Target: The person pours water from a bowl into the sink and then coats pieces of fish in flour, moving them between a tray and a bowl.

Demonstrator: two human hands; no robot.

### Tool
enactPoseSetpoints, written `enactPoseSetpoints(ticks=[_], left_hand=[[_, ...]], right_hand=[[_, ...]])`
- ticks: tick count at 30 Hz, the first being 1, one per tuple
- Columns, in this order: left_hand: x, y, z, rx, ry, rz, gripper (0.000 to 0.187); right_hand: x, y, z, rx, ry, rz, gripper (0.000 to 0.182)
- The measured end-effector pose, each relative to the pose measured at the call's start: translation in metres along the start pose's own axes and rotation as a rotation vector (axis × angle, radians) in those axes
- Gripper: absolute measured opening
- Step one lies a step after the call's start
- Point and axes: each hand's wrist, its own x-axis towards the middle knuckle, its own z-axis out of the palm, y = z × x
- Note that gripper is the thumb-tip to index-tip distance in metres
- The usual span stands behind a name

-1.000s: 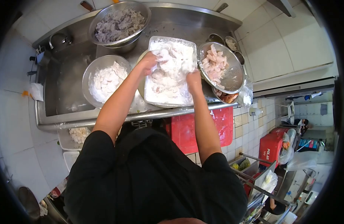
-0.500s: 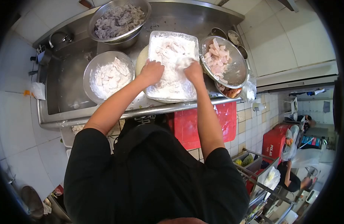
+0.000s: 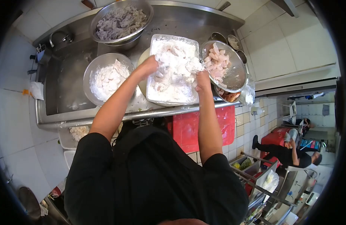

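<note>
The scene was lit pretty evenly and brightly from overhead, so hardly any hard shadows were cast. Some glare was picked up on the steel counter [image 3: 188,17] and the metal bowl [image 3: 233,71]. The white flour in the tray [image 3: 174,39] was a bit blown out, so detail was lost there. Heavy fisheye bending was seen toward the edges, with black vignetting in the corners. The hands were possibly softened by motion blur. The far-right background was left small and murky.
</note>
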Motion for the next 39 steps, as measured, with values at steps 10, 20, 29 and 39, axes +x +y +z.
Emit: enactPoseSetpoints(ticks=[10, 20, 29, 39], left_hand=[[-0.016, -0.02, 0.043, -0.254, 0.216, 0.291, 0.041], [-0.009, 0.022, 0.022, -0.065, 0.13, 0.255, 0.04], [0.019, 0.039, 0.006, 0.509, 0.319, 0.114, 0.033], [0.019, 0.002, 0.048, 0.924, 0.234, -0.015, 0.027]], right_hand=[[0.028, 0.076, -0.013, 0.308, 0.099, -0.091, 0.03], [-0.011, 0.018, 0.017, 0.464, -0.091, 0.004, 0.03], [0.018, 0.041, 0.016, 0.179, -0.013, -0.036, 0.032], [0.005, 0.06, -0.016, 0.362, -0.023, 0.101, 0.029]])
